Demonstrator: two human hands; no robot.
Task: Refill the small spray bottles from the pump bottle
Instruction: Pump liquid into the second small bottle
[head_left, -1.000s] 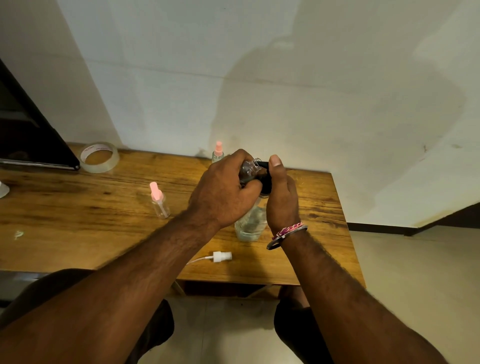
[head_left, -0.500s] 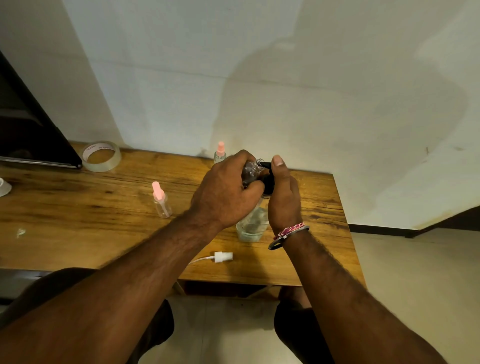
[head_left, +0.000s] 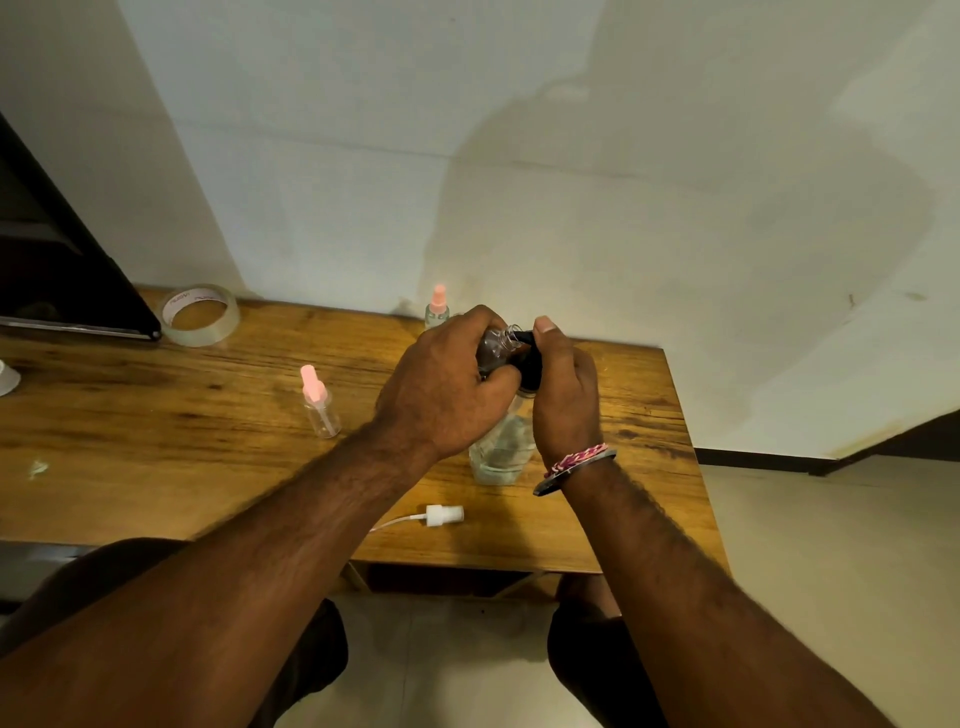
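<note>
On the table's left lies a tape roll (head_left: 200, 314), then a capped spray bottle (head_left: 319, 402). My left hand (head_left: 441, 387) grips the open small bottle (head_left: 496, 348), tilted, neck against the black pump nozzle (head_left: 527, 358); my right hand (head_left: 566, 395) wraps the pump bottle (head_left: 501, 452), thumb on its head. A hard press could overshoot the narrow neck. Right of it the table edge (head_left: 685, 441) sits near; open room lies leftward.

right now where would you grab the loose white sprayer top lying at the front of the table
Pinch the white sprayer top across its stubby head, coming down from above. It lies on its side on the table, head to the right, and its thin dip tube trails left, too slim and bendy to hold.
</note>
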